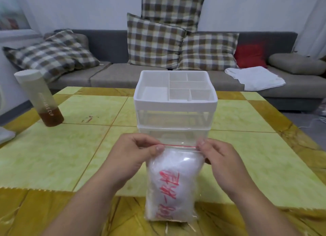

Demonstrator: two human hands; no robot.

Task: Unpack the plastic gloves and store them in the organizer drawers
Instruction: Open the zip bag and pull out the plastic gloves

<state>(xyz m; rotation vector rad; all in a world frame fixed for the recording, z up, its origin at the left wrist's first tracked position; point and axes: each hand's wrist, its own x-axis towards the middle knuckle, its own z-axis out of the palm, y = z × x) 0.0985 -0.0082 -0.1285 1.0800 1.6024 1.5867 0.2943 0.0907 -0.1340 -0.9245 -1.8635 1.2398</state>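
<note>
Both hands low in the frame, left hand (135,153) and right hand (217,154) each pinching a top corner of the upright glove bag (173,184) along its red seal, bag bottom on the worktop (70,147), organizer (174,103) just behind, centre frame, bottle (39,98) at left

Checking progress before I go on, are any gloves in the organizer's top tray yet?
No, the top tray compartments show only bare white plastic, and the bag is pinched in both hands.

Soft, even indoor light, slightly hazy picture.
Wide-angle bending curves the desk (53,147) edges; glare glints on the bag (173,183); corners blur, shadows stay faint.
</note>
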